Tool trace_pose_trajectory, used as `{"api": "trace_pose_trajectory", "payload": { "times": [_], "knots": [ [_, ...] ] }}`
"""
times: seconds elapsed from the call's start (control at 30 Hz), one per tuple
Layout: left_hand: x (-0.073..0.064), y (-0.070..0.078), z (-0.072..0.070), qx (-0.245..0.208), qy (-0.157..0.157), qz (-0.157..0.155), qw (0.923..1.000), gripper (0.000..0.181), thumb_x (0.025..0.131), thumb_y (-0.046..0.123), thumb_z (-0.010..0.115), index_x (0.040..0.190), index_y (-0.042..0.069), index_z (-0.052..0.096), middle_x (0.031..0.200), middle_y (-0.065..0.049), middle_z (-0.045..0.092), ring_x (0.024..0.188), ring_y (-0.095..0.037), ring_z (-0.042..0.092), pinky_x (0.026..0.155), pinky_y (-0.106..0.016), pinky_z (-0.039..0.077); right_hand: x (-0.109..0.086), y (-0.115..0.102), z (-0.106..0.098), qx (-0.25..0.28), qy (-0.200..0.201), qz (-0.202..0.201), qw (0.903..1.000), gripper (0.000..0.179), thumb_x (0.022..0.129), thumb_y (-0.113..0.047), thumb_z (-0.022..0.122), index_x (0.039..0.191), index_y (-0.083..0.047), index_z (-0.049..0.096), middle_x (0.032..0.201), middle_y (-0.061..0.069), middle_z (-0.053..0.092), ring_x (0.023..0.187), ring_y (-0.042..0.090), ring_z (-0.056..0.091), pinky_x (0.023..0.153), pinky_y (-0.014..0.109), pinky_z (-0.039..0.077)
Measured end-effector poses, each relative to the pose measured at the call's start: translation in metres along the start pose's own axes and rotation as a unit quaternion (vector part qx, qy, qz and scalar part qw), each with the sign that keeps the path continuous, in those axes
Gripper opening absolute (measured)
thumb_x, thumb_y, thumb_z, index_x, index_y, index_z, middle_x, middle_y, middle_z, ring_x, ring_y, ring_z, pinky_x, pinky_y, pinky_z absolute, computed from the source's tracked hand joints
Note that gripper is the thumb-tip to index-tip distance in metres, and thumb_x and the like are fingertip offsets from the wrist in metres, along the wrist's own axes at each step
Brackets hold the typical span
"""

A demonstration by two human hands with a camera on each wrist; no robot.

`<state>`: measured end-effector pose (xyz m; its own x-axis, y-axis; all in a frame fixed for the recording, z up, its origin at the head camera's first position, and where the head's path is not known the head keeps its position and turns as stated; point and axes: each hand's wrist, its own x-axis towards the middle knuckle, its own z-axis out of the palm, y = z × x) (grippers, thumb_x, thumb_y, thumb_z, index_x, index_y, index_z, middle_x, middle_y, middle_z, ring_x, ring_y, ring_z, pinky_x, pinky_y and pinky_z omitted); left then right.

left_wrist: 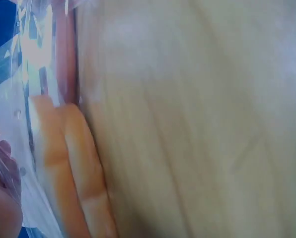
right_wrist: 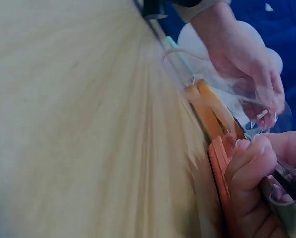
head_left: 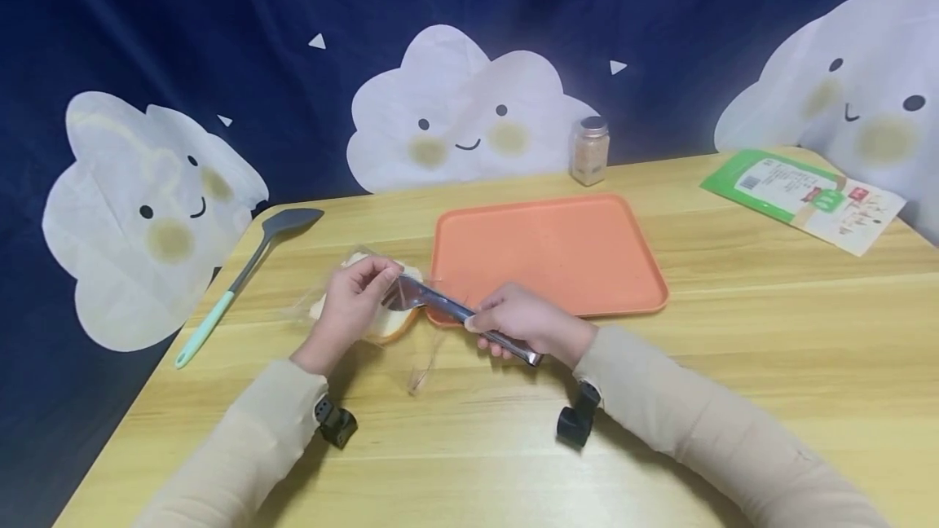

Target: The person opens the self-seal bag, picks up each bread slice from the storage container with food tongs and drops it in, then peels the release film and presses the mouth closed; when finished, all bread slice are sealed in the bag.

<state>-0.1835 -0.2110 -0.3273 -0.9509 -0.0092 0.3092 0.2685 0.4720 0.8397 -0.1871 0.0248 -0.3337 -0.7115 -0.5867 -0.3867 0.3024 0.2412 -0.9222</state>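
Two slices of white bread (head_left: pixel 394 327) lie in a clear plastic bag (left_wrist: pixel 38 29) at the left end of the tray. The left wrist view shows the brown crusts of the slices (left_wrist: pixel 76 163) side by side. With thumb and fingertips my left hand (head_left: pixel 354 296) pinches the bag's plastic above the bread. My right hand (head_left: pixel 526 320) grips metal tongs (head_left: pixel 446 305) by the handle, and their head is over the bread beside my left fingertips. The plastic partly covers the tongs' tips, so how far apart they stand is unclear.
An orange tray (head_left: pixel 543 255) lies behind my right hand. A grey spatula (head_left: pixel 245 269) with a mint handle lies at the left. Behind the tray stands a seasoning jar (head_left: pixel 590 151). A green and white packet (head_left: pixel 803 195) lies at the far right. A dark curtain with clouds hangs behind.
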Motion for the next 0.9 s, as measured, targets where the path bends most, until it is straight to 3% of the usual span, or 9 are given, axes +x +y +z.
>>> {"api": "trace_pose_trajectory", "payload": {
  "times": [0.17, 0.4, 0.53, 0.7, 0.8, 0.9],
  "knots": [
    [-0.003, 0.001, 0.002, -0.011, -0.002, -0.017, 0.9998, 0.017, 0.092, 0.007, 0.056, 0.089, -0.008, 0.063, 0.088, -0.022, 0.064, 0.068, -0.001, 0.056, 0.064, -0.017, 0.049, 0.004, -0.004, 0.005, 0.007, -0.003, 0.003, 1.0, 0.025, 0.09, -0.009, 0.055, 0.105, 0.011, 0.058, 0.062, 0.006, 0.056, 0.045, 0.008, 0.047, 0.042, 0.018, 0.041],
    [-0.009, 0.004, 0.006, -0.04, -0.022, -0.016, 0.9988, 0.015, 0.092, 0.003, 0.053, 0.089, -0.011, 0.059, 0.097, -0.025, 0.062, 0.078, 0.0, 0.058, 0.073, -0.017, 0.051, 0.011, -0.009, 0.011, 0.01, 0.01, 0.006, 0.9999, 0.025, 0.09, -0.008, 0.056, 0.107, 0.009, 0.058, 0.061, 0.006, 0.055, 0.045, 0.009, 0.047, 0.041, 0.019, 0.041],
    [-0.01, 0.008, 0.007, -0.032, -0.01, -0.014, 0.9994, 0.015, 0.092, 0.002, 0.053, 0.088, -0.01, 0.06, 0.099, -0.024, 0.063, 0.078, -0.001, 0.057, 0.071, -0.015, 0.05, 0.013, -0.012, 0.014, 0.008, 0.018, 0.005, 0.9998, 0.023, 0.09, -0.007, 0.056, 0.105, 0.009, 0.058, 0.06, 0.006, 0.055, 0.044, 0.009, 0.046, 0.04, 0.019, 0.04],
    [-0.01, 0.006, 0.006, -0.023, -0.021, -0.041, 0.9987, 0.016, 0.093, 0.004, 0.053, 0.087, -0.009, 0.06, 0.097, -0.022, 0.064, 0.075, 0.0, 0.058, 0.07, -0.018, 0.052, 0.014, -0.01, 0.014, -0.005, 0.018, 0.007, 0.9998, 0.019, 0.09, -0.007, 0.056, 0.099, 0.009, 0.059, 0.06, 0.007, 0.055, 0.044, 0.01, 0.046, 0.04, 0.019, 0.041],
    [-0.008, 0.002, 0.003, -0.022, -0.025, -0.055, 0.998, 0.017, 0.093, 0.006, 0.054, 0.088, -0.009, 0.06, 0.09, -0.018, 0.065, 0.072, -0.001, 0.059, 0.069, -0.02, 0.053, 0.013, -0.007, 0.014, -0.014, 0.016, 0.005, 0.9998, 0.018, 0.09, -0.008, 0.056, 0.096, 0.009, 0.06, 0.06, 0.007, 0.055, 0.044, 0.009, 0.046, 0.04, 0.019, 0.041],
    [-0.004, -0.001, -0.002, -0.007, -0.006, -0.06, 0.9981, 0.018, 0.093, 0.009, 0.054, 0.089, -0.008, 0.061, 0.081, -0.006, 0.065, 0.07, 0.0, 0.057, 0.067, -0.018, 0.051, 0.011, -0.006, 0.013, -0.009, 0.016, 0.008, 0.9998, 0.019, 0.089, -0.008, 0.057, 0.097, 0.009, 0.061, 0.061, 0.007, 0.055, 0.044, 0.009, 0.047, 0.04, 0.019, 0.041]
  ]
}}
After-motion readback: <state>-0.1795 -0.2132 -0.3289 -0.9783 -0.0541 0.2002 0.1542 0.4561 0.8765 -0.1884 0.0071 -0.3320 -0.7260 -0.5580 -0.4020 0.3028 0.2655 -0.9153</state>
